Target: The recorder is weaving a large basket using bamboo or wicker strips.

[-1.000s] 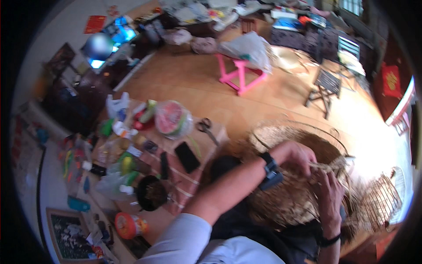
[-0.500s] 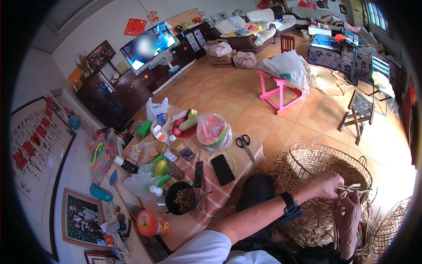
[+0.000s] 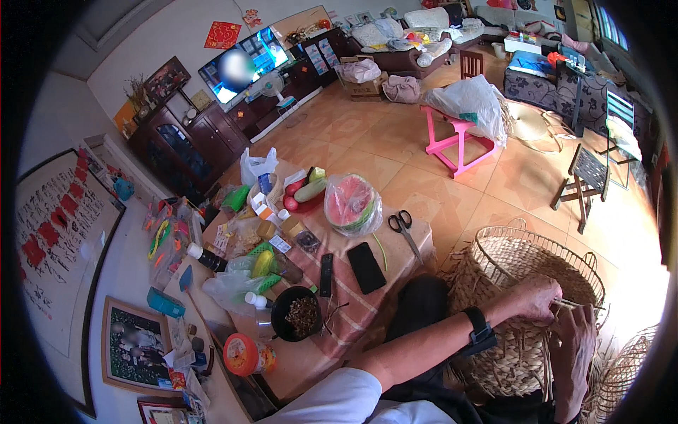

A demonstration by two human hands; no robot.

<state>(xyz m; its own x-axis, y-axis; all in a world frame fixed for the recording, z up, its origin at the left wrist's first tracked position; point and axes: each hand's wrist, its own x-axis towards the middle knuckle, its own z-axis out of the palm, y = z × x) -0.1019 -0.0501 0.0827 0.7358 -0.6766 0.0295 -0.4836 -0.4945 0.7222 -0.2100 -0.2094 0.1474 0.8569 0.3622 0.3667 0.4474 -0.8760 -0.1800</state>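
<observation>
A large basket [image 3: 487, 346] of braided straw stands by my knees, with bare wire loops round its upper edge. My left hand [image 3: 538, 297], a black watch [image 3: 477, 326] on its wrist, is closed at the basket's near rim. Right beside it, my right hand [image 3: 573, 339] comes up along the basket's outer side. Its bent fingers pinch at the same rim, where a pale straw strand [image 3: 565, 304] shows between the two hands. Both sets of fingertips are partly hidden. Loose straw ends hang near my right wrist.
To the left, a cloth-covered table holds scissors [image 3: 405, 233], a black phone [image 3: 366, 268], a wrapped watermelon half [image 3: 352, 205], a black bowl [image 3: 296, 314] and an orange-lidded jar [image 3: 244, 355]. A wire frame [image 3: 632, 367] stands at lower right. Beyond are a pink stool [image 3: 459, 145] and a folding stool [image 3: 585, 180].
The whole view has shifted slightly, so the room sits a little further right. My right hand has turned and its fingers have risen closer to the rim and my left hand.
</observation>
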